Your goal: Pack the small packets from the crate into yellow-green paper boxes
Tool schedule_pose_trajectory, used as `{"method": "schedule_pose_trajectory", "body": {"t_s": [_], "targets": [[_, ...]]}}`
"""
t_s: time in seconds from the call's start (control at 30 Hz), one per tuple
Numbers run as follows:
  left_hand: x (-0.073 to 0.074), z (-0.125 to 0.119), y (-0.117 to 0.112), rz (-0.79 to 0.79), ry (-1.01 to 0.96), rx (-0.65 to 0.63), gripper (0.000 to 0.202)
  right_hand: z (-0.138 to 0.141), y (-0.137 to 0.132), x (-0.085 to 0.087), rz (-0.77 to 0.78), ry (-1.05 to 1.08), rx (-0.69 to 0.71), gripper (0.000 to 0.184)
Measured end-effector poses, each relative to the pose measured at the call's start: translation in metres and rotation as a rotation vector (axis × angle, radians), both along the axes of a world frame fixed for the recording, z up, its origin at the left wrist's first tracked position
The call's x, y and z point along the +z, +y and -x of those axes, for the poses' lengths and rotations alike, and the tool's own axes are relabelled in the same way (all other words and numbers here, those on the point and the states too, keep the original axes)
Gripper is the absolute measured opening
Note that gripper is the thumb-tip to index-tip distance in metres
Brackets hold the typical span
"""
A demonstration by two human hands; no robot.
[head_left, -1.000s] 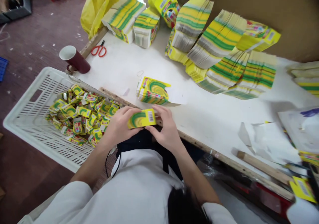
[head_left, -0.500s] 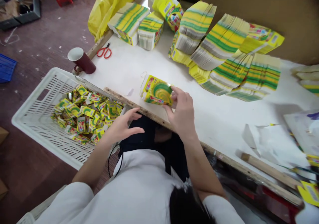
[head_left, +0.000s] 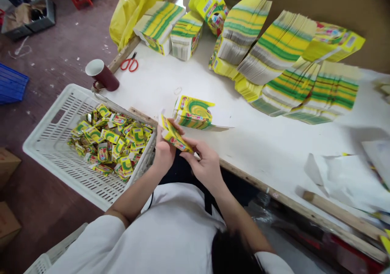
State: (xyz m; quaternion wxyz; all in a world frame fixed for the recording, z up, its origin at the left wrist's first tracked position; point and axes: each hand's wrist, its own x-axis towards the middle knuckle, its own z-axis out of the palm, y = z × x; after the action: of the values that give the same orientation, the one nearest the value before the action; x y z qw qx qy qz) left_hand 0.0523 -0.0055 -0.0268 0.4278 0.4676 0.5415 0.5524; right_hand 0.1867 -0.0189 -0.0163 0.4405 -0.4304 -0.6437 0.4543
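Over the table's near edge I hold a small yellow-and-green printed carton [head_left: 174,137] between both hands. My left hand [head_left: 164,154] is closed around its left end, where a white flap sticks up. The right end is pinched by the thumb and fingers of my right hand [head_left: 206,164]. Just beyond, on the white table, lies a stack of flat cartons [head_left: 195,113] in the same print. Part of the held carton is hidden behind my fingers.
Left of me stands a white plastic basket [head_left: 42,146] with many small cartons inside. A maroon mug [head_left: 109,79] and red-handled scissors [head_left: 130,64] rest near the table's left edge. Bundles of flat cartons [head_left: 277,46] line the back. A wooden strip [head_left: 338,213] lies at right.
My right hand has come back from the stack toward me with one carton. My left hand has moved up and right and closed on that carton's other end.
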Motion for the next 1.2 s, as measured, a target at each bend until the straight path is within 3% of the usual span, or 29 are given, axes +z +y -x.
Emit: {"method": "schedule_pose_trajectory", "body": {"t_s": [0.1, 0.17, 0.27, 0.37, 0.43, 0.5, 0.57, 0.67, 0.8, 0.9, 1.07, 1.2], "targets": [[-0.01, 0.017, -0.008, 0.0, -0.103, 0.129, 0.05, -0.016, 0.008, 0.002, -0.057, -0.018, -0.03, 0.02], [-0.006, 0.034, -0.011, 0.036, -0.081, 0.055, 0.039, -0.028, 0.01, 0.002, -0.117, -0.063, -0.029, 0.02], [0.018, 0.062, -0.01, -0.013, -0.012, -0.191, 0.069, -0.042, 0.012, 0.001, -0.27, -0.238, -0.074, 0.028], [0.044, 0.072, -0.007, -0.102, 0.243, -0.384, 0.108, -0.044, 0.009, -0.001, -0.444, -0.41, -0.105, 0.038], [0.051, 0.064, -0.008, -0.057, 0.502, -0.482, 0.113, -0.038, 0.005, -0.001, -0.504, -0.417, -0.053, 0.041], [0.048, 0.049, -0.009, 0.009, 0.683, -0.501, 0.094, -0.031, 0.0, 0.0, -0.509, -0.362, -0.044, 0.042], [0.039, 0.034, -0.012, 0.03, 0.757, -0.458, 0.071, -0.025, -0.004, 0.0, -0.45, -0.254, -0.161, 0.053], [0.028, 0.02, -0.018, -0.021, 0.806, -0.377, 0.061, -0.02, -0.005, -0.002, -0.184, -0.014, -0.298, 0.071], [0.021, 0.011, -0.025, -0.173, 0.839, -0.391, 0.059, -0.016, 0.0, -0.005, 0.399, 0.363, 0.034, 0.069], [0.017, 0.009, -0.027, -0.272, 0.824, -0.429, 0.069, -0.014, 0.003, -0.004, 0.652, 0.565, 0.203, 0.073], [0.015, 0.012, -0.02, -0.328, 0.805, -0.346, 0.069, -0.016, 0.005, -0.007, 0.721, 0.697, 0.209, 0.076], [0.015, 0.013, -0.014, -0.384, 0.857, -0.275, 0.066, -0.017, 0.004, -0.011, 0.706, 0.623, 0.129, 0.047]]}}
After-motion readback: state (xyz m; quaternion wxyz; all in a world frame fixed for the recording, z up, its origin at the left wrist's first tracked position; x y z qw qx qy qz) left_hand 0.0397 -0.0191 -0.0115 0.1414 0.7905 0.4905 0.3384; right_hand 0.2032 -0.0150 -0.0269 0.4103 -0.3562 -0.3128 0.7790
